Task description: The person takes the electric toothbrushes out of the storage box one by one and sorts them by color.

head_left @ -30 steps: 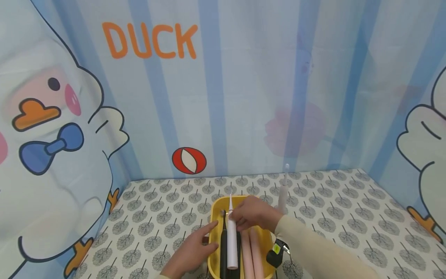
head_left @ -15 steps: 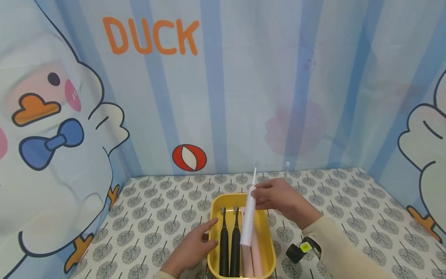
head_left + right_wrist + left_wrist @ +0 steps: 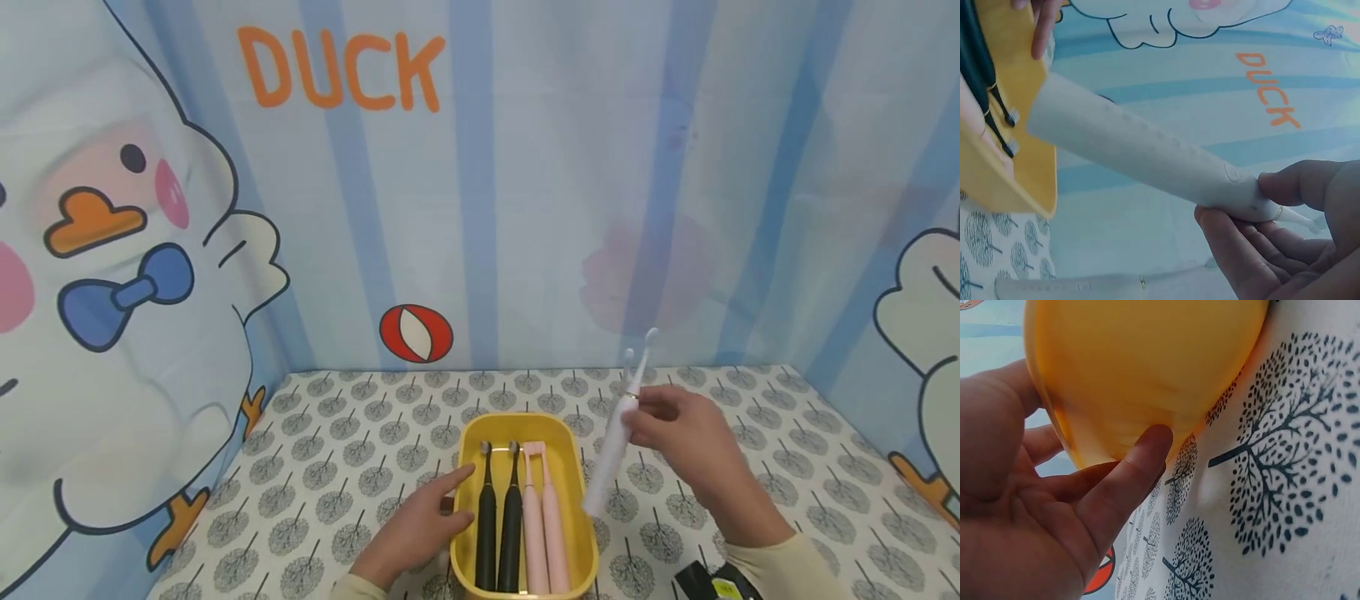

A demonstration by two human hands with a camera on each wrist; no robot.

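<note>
In the head view, my right hand (image 3: 686,437) pinches a white electric toothbrush (image 3: 611,454) near its neck. The brush is raised and tilted, head up, just right of the yellow tray (image 3: 590,533). The right wrist view has thumb and fingertips on the upper handle (image 3: 1147,147). My left hand (image 3: 420,525) touches the tray's left side with fairly straight fingers. In the left wrist view, a fingertip (image 3: 1154,444) rests on its outer wall. Inside the tray lie two black toothbrushes (image 3: 486,533) (image 3: 510,533) and two pink toothbrushes (image 3: 534,533) (image 3: 555,533), side by side.
Another white toothbrush (image 3: 1072,287) lies right of the tray, largely hidden behind my right hand in the head view. A tree-patterned cloth (image 3: 337,500) covers the table. A duck-printed curtain (image 3: 547,208) hangs behind.
My right hand has lifted the white toothbrush out of the tray and carried it rightward, past the rim. The left hand stays at the tray's left side.
</note>
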